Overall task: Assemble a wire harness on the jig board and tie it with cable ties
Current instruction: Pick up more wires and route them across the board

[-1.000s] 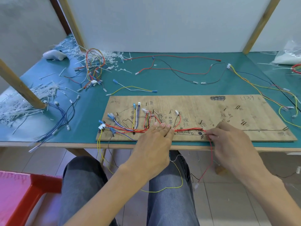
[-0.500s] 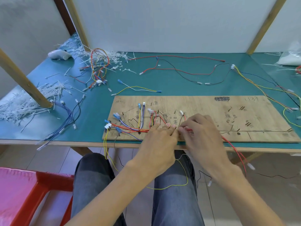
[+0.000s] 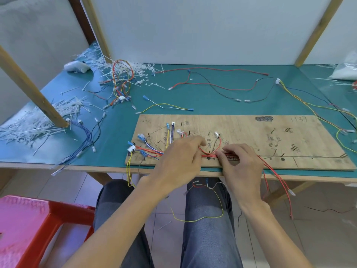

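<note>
A wooden jig board (image 3: pixel 251 140) lies on the green table. A wire harness (image 3: pixel 152 150) of red, blue, purple and yellow wires runs along its left front part, ending at a white connector (image 3: pixel 131 149). My left hand (image 3: pixel 179 161) lies over the bundle, its fingertips pinching a red wire loop near the board's middle. My right hand (image 3: pixel 239 163) pinches the red wire bundle (image 3: pixel 209 155) just to the right of that. Red wire ends (image 3: pixel 278 176) trail off the board's front edge past my right wrist. A yellow wire (image 3: pixel 202 219) hangs over my lap.
White cable ties (image 3: pixel 36 122) are heaped at the table's left, beside a slanted wooden post (image 3: pixel 32 89). Loose wire sets (image 3: pixel 121 82) and long red and black wires (image 3: pixel 222 86) lie behind the board. A red stool (image 3: pixel 38 225) stands at lower left.
My right hand has come back left along the red bundle, from the board's middle front to right beside my left hand. The red wire ends now trail off the front edge.
</note>
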`<move>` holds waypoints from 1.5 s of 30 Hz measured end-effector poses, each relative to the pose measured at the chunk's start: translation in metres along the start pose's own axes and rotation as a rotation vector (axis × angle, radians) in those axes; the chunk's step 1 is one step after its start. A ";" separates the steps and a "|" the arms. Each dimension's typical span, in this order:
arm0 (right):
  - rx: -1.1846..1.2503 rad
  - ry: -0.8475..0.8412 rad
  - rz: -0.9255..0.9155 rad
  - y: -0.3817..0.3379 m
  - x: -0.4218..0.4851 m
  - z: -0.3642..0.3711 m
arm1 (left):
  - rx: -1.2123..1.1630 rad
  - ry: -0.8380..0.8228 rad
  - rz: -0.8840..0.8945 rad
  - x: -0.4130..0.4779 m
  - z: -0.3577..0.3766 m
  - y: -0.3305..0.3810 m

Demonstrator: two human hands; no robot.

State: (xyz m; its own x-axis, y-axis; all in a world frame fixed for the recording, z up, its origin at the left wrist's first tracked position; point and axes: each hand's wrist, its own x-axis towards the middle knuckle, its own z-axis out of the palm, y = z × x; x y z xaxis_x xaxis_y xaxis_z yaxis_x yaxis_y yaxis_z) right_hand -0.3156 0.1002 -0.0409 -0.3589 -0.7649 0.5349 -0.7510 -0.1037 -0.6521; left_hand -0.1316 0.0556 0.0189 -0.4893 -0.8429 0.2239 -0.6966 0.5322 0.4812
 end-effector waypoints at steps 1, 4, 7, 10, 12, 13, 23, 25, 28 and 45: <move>0.015 0.025 0.002 0.001 -0.002 0.001 | -0.002 0.058 -0.013 0.005 -0.002 -0.005; 0.031 0.062 0.011 0.003 -0.005 0.003 | 0.134 0.106 -0.014 0.020 -0.009 -0.025; 0.051 0.070 0.039 0.003 -0.005 0.004 | 0.203 0.094 -0.035 0.026 -0.011 -0.044; 0.069 0.079 0.050 0.003 -0.006 0.004 | 0.153 0.143 -0.045 0.024 -0.006 -0.051; 0.080 0.084 0.052 0.004 -0.006 0.005 | 0.105 0.184 -0.055 0.026 -0.004 -0.055; 0.083 0.085 0.050 0.004 -0.006 0.005 | 0.083 0.195 -0.058 0.028 -0.005 -0.055; 0.138 0.103 0.066 0.005 -0.005 0.005 | 0.146 0.226 -0.063 0.030 -0.006 -0.057; 0.150 0.099 0.085 0.004 -0.005 0.004 | 0.176 0.231 -0.048 0.031 -0.007 -0.054; 0.161 0.094 0.100 0.004 -0.004 0.002 | 0.146 0.222 -0.027 0.033 -0.009 -0.053; 0.295 0.074 0.250 0.021 0.008 -0.053 | 0.380 -0.092 0.004 0.015 -0.012 -0.048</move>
State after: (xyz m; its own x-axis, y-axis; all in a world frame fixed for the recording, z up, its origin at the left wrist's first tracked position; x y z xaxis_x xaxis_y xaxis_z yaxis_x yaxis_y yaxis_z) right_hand -0.3634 0.1255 -0.0217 -0.5575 -0.7431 0.3701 -0.4476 -0.1064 -0.8879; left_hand -0.0992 0.0160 0.0095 -0.5257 -0.8392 0.1396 -0.8308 0.5417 0.1281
